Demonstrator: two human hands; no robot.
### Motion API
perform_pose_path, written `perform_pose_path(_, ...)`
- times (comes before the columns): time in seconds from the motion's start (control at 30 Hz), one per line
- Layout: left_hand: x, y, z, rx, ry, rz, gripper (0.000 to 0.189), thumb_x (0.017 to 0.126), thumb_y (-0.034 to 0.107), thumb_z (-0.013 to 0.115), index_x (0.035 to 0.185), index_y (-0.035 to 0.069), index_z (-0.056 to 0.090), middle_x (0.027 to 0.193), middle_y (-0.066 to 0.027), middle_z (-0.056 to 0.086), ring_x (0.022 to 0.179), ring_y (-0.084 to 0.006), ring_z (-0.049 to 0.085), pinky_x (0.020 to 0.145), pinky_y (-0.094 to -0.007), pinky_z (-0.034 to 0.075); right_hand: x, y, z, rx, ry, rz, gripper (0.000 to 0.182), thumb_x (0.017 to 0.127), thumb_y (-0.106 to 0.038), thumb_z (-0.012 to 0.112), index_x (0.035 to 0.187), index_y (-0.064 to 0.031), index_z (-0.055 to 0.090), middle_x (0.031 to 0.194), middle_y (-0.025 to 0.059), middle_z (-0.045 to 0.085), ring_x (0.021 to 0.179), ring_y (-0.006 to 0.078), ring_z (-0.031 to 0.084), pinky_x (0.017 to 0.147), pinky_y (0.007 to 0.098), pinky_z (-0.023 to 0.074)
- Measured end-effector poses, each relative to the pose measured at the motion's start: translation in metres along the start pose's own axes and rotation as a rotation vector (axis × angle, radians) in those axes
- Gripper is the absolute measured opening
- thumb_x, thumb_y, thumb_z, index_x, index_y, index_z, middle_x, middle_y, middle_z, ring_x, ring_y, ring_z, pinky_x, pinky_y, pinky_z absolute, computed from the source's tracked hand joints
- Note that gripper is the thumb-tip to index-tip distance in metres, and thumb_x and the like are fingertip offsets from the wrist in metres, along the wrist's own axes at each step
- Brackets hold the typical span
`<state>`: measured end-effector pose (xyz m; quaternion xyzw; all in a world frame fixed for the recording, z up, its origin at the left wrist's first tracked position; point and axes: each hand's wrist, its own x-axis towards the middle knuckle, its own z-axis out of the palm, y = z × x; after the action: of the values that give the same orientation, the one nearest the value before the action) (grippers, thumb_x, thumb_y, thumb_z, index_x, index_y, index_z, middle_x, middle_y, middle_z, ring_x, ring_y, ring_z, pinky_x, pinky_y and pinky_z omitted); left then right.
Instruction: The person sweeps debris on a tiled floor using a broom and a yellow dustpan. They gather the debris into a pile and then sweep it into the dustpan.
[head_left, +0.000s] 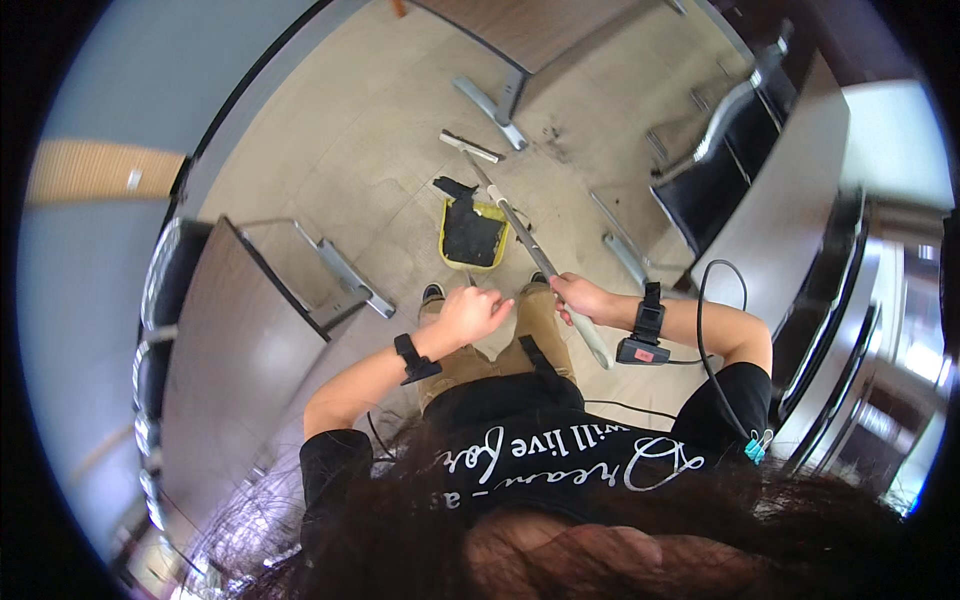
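My right hand (581, 298) grips the pale lower end of a long pole, the handle of a floor squeegee (517, 217). Its narrow white head (471, 147) with a dark edge rests on the floor, beyond the dustpan. A yellow-rimmed dustpan (471, 264) with a dark inside lies on the floor before my feet. Across its far lip sits a ragged black piece (455, 186), its material unclear. My left hand (472, 313) is closed around the dustpan's thin handle, mostly hidden by the fingers.
Dark smudges (555, 139) mark the tiled floor near a metal table foot (491, 112). Wood-topped tables stand to the left (232, 345) and ahead (536, 30). At right is a black chair (701, 202) beside another table (780, 180). A black cable (701, 322) loops by my right arm.
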<state>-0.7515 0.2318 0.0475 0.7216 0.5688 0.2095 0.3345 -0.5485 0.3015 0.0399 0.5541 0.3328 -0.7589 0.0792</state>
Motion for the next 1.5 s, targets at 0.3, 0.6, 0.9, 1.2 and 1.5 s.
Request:
perform_pose_path(0.3, -0.03, 0.037, 0.056, -0.006, 0.211, -0.381, 0.018, 0.068, 0.018, 0.052, 0.056, 0.004, 0.053, 0.052, -0.0128, 0.052, 0.05, -0.0299, 0.052, 0.048, -0.0378, 0.043, 0.081, -0.034, -0.062, -0.408, -0.005, 0.145, 0.03, 0.086, -0.035, 0.031, 0.083, -0.0054, 0.037, 0.057, 0.0056, 0.043, 0.04, 0.0152, 0.043, 0.036, 0.0319, 0.0386)
perform_pose_path(0.6, -0.036, 0.028, 0.095, -0.072, 0.23, -0.386, 0.016, 0.066, 0.018, 0.053, 0.057, 0.005, 0.055, 0.053, -0.0108, 0.053, 0.051, -0.0274, 0.053, 0.048, -0.0351, 0.043, 0.036, 0.023, -0.066, -0.427, -0.13, 0.399, 0.03, 0.087, -0.035, 0.03, 0.082, -0.0063, 0.035, 0.055, 0.0041, 0.04, 0.04, 0.0148, 0.039, 0.036, 0.0309, 0.0366)
perform_pose_path(0.9, -0.059, 0.043, 0.115, -0.063, 0.333, -0.346, 0.025, 0.067, 0.021, 0.055, 0.05, 0.004, 0.049, 0.047, -0.0108, 0.048, 0.047, -0.028, 0.049, 0.044, -0.0358, 0.039, -0.055, 0.035, -0.062, -0.356, -0.281, 0.333, 0.028, 0.087, -0.032, 0.032, 0.086, -0.0046, 0.037, 0.054, 0.0033, 0.039, 0.037, 0.0138, 0.038, 0.033, 0.0283, 0.0325)
perform_pose_path(1.2, -0.096, 0.059, 0.151, -0.049, 0.394, -0.406, 0.025, 0.068, 0.02, 0.054, 0.049, 0.004, 0.048, 0.049, -0.0121, 0.049, 0.048, -0.0287, 0.05, 0.044, -0.0376, 0.04, 0.017, 0.034, -0.025, -0.68, -0.13, 0.015, 0.025, 0.083, -0.026, 0.034, 0.081, -0.0006, 0.037, 0.056, 0.0085, 0.043, 0.038, 0.0184, 0.043, 0.032, 0.0325, 0.0375)
perform_pose_path(1.5, -0.096, 0.045, 0.137, -0.035, 0.4, -0.382, 0.024, 0.067, 0.02, 0.052, 0.05, 0.004, 0.049, 0.047, -0.0118, 0.049, 0.047, -0.0286, 0.049, 0.044, -0.0365, 0.04, 0.065, 0.111, -0.046, -0.739, -0.068, 0.245, 0.028, 0.084, -0.029, 0.032, 0.079, -0.0015, 0.037, 0.05, 0.0095, 0.043, 0.038, 0.0202, 0.044, 0.034, 0.0363, 0.0376)
